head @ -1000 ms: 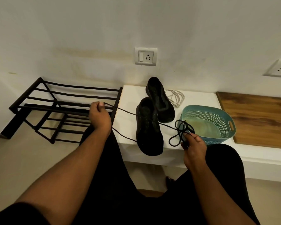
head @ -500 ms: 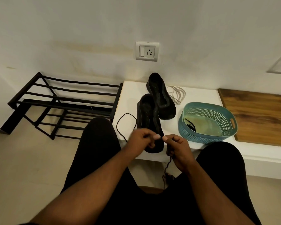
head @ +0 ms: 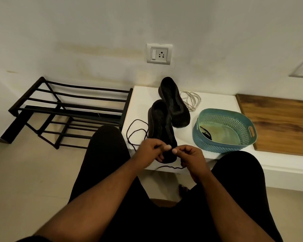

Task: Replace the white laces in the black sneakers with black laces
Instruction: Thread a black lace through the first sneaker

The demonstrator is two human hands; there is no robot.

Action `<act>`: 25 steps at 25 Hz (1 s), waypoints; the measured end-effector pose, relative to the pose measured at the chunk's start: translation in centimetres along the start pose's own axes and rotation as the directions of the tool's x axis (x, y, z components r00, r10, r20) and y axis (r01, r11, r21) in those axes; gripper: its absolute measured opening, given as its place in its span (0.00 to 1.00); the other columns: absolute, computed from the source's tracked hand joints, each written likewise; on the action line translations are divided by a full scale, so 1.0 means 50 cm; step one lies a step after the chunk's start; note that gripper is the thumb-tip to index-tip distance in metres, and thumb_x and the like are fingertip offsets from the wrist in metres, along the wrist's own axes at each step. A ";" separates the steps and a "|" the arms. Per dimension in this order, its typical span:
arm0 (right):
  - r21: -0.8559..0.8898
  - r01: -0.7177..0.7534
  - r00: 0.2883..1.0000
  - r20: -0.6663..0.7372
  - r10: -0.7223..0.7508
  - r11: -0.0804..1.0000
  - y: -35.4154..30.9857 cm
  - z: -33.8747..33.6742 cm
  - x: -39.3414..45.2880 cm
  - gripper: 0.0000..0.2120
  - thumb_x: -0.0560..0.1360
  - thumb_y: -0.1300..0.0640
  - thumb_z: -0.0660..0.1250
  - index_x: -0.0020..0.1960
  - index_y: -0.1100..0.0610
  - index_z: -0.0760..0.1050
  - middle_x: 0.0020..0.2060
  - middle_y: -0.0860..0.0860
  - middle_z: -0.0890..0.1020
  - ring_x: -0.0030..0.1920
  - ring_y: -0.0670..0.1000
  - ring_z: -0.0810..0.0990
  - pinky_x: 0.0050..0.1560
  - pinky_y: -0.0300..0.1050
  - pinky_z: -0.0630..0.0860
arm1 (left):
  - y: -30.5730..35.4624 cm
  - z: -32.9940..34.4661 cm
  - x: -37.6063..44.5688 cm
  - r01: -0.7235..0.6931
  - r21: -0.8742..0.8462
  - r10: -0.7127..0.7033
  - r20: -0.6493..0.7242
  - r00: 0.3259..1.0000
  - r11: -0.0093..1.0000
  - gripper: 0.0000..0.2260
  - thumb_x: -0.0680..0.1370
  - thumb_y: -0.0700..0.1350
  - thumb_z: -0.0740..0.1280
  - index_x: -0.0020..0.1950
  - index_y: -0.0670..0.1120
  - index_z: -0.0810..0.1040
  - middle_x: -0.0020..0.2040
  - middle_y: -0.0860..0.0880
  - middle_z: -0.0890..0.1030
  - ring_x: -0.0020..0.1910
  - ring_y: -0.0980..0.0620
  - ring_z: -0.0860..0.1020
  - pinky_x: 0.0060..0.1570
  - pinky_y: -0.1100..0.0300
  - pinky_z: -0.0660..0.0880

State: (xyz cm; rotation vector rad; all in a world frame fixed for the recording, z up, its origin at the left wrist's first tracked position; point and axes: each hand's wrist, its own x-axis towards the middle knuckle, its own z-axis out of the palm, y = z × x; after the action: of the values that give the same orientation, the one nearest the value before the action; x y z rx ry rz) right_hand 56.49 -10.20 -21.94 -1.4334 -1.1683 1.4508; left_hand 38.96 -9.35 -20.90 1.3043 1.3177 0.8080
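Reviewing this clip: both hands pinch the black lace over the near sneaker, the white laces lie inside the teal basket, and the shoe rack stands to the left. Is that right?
Not quite. In the head view the white laces lie on the white bench beside the far sneaker, not inside the teal basket. The rest holds: left hand and right hand pinch the black lace over the near sneaker, and the shoe rack stands to the left.

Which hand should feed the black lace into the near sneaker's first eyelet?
Probably the left hand: it pinches the thin black lace right over the near black sneaker. The right hand holds lace nearer the bench edge.
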 end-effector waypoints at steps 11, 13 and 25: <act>-0.135 0.036 0.997 0.069 -0.027 0.990 -0.020 0.004 -0.008 0.04 0.75 0.64 0.69 0.45 0.63 0.83 0.25 0.44 0.80 0.23 0.38 0.71 0.28 0.29 0.67 | -0.017 0.026 -0.012 -0.102 0.137 0.081 0.154 0.985 0.985 0.10 0.80 0.50 0.66 0.57 0.48 0.80 0.44 0.47 0.82 0.37 0.53 0.81 0.39 0.56 0.80; -0.175 0.031 1.000 0.010 -0.029 0.984 -0.013 -0.014 0.000 0.04 0.75 0.63 0.69 0.44 0.58 0.83 0.25 0.43 0.79 0.23 0.39 0.68 0.29 0.34 0.67 | -0.029 -0.015 0.014 -0.049 0.111 0.059 -0.089 0.994 0.993 0.07 0.80 0.47 0.66 0.47 0.45 0.81 0.39 0.46 0.80 0.32 0.52 0.78 0.38 0.53 0.79; 0.368 -0.010 0.977 -0.193 0.087 0.930 -0.026 -0.057 0.024 0.12 0.80 0.62 0.62 0.58 0.49 0.76 0.43 0.53 0.85 0.35 0.48 0.79 0.38 0.44 0.77 | -0.065 -0.030 0.044 0.058 0.253 0.008 -0.253 0.968 0.966 0.05 0.78 0.46 0.68 0.49 0.44 0.80 0.44 0.49 0.79 0.38 0.52 0.79 0.37 0.58 0.77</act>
State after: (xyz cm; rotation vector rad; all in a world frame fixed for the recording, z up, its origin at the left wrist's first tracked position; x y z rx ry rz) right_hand 59.12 -8.45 -20.89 -1.3182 -0.6934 1.4244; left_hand 37.06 -7.47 -24.15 1.4183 1.6844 0.8245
